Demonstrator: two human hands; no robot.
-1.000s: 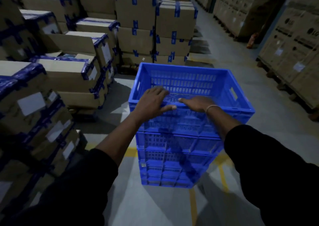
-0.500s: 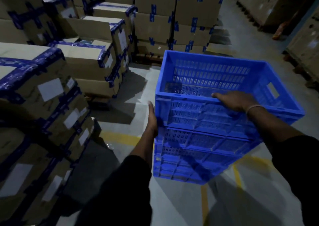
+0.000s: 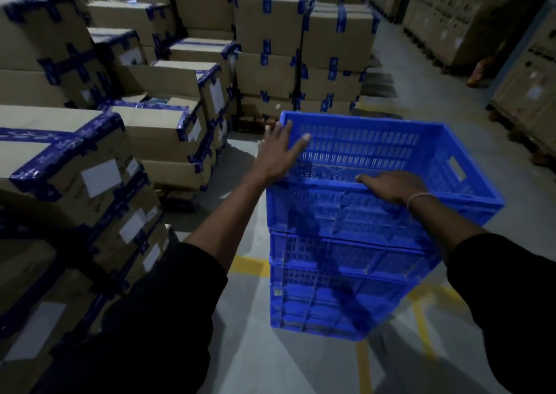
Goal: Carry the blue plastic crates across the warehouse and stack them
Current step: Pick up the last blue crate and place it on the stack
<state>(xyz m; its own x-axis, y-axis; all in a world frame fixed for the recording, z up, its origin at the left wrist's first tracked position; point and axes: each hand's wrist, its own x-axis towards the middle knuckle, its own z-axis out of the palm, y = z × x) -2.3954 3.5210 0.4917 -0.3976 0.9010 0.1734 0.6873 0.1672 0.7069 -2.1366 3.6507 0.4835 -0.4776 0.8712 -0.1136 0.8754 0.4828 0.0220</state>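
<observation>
A stack of blue plastic crates stands on the grey floor at centre right. The top crate (image 3: 436, 153) is open and empty, its near wall facing me; lower crates (image 3: 346, 276) sit beneath it. My left hand (image 3: 278, 153) lies with straight, spread fingers along the top crate's left rim near the far left corner. My right hand (image 3: 394, 187) rests on the near rim, fingers curled over its edge, a thin bracelet on the wrist. Both sleeves are black.
Cardboard boxes (image 3: 99, 165) taped in blue are stacked high along the left and behind the crates (image 3: 331, 50). More large cartons (image 3: 529, 71) line the right side. Yellow floor lines (image 3: 421, 312) run under the stack. An aisle of bare floor (image 3: 427, 99) leads away at the back right.
My left hand has moved from the crate's near left corner, lower down its side, up to the left rim further back. My right hand stays on the near rim. The view has shifted.
</observation>
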